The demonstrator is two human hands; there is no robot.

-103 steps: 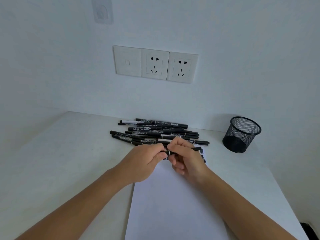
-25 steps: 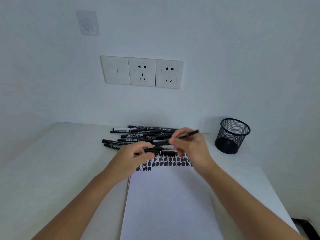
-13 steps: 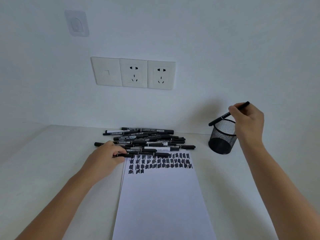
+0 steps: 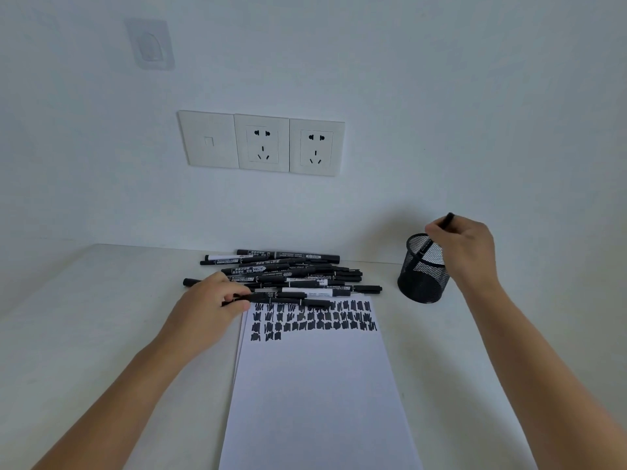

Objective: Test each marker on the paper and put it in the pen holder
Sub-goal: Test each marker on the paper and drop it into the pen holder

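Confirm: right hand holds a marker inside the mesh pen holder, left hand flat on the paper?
No. The head view shows the left hand gripping a loose marker at the pile, not flat on the paper. The right hand does hold a marker inside the mesh pen holder.

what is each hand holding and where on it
Right hand pinches a black marker near its upper end, lower end inside the pen holder. Left hand grips a second marker by its left end.

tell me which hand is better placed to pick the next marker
Left. The left hand grips the front marker at the pile, while the right hand is busy holding another marker in the pen holder.
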